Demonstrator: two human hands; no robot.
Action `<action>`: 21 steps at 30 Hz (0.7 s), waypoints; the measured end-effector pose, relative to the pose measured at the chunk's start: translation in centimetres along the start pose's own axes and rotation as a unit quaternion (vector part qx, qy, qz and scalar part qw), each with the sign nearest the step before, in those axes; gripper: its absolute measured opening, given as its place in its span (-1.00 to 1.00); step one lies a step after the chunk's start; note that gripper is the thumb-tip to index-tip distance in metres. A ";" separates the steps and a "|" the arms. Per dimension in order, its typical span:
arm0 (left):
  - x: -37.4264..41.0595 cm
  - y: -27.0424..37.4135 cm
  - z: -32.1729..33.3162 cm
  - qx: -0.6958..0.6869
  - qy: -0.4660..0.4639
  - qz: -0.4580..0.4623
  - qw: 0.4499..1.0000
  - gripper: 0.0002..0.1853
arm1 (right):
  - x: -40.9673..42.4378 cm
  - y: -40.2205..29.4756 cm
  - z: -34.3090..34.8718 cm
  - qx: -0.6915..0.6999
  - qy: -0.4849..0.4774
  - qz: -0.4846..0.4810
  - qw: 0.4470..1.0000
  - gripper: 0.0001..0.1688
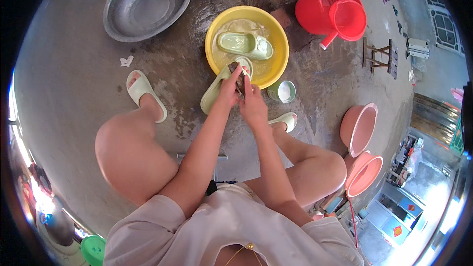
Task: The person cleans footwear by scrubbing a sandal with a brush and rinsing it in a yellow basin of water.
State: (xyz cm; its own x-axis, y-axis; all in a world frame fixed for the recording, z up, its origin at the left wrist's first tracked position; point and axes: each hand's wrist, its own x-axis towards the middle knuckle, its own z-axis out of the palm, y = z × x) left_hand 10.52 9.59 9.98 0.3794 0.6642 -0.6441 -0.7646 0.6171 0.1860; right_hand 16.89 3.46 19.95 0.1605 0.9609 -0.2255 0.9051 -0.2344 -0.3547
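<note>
My left hand (230,88) grips a pale green slide sandal (215,92) over the near rim of a yellow plastic basin (283,67). My right hand (254,106) is closed on a dark brush (240,81), whose bristles are hidden, against the sandal's strap. The brush's far end lies near my left fingers. In the basin's shallow water rests another pale green slide sandal (238,43), with a light-coloured ornament on its strap. Just right of the basin stands an open green can (285,91) with white contents.
A grey metal basin (112,20) lies at the upper left. Upper right are a red bucket (308,9) and a red dipper (348,18). Pink basins (349,127) stand at right, below a small wooden stool (390,59). Crumpled white paper (126,61) lies on the wet floor.
</note>
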 end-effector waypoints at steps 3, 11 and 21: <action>-0.4 0.0 0.3 -0.061 -0.055 -0.002 0.997 -0.52 | -0.3 0.0 -0.8 0.028 -0.045 0.093 0.994 -0.32; 0.0 -0.6 -0.8 0.062 -0.003 0.082 0.995 -0.60 | -3.8 -0.2 3.2 0.256 -0.002 0.161 0.953 -0.46; 0.6 -1.5 -1.6 0.033 0.036 0.097 0.994 -0.59 | -4.5 -0.2 5.0 0.212 0.047 0.166 0.962 -0.48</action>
State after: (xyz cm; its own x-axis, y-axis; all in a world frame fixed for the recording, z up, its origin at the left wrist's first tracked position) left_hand 11.04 8.39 8.10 0.1874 0.7431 -0.6424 -0.7832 0.5078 0.3589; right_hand 13.97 -1.55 16.50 0.4662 0.8269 -0.3145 0.5586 -0.5508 -0.6202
